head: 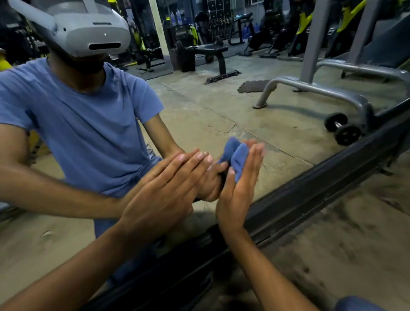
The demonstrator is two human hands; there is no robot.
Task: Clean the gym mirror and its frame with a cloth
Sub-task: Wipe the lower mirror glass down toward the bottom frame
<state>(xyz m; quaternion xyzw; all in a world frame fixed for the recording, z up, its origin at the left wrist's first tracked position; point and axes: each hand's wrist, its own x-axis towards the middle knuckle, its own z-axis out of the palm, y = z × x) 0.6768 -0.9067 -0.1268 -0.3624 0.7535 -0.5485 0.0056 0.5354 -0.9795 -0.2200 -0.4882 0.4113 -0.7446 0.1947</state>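
No text, label, brand or number is legible anywhere; the reflected gym background is too blurred

Left hand flat, fingers straight; right hand upright, fingers extended

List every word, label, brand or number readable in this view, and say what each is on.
No text can be read here.
Pale marks on the dark wall reflected in the mirror, behind the headset: too blurred to read.
Headset: no readable brand.
Cloth, mirror frame, dumbbell: no print visible.
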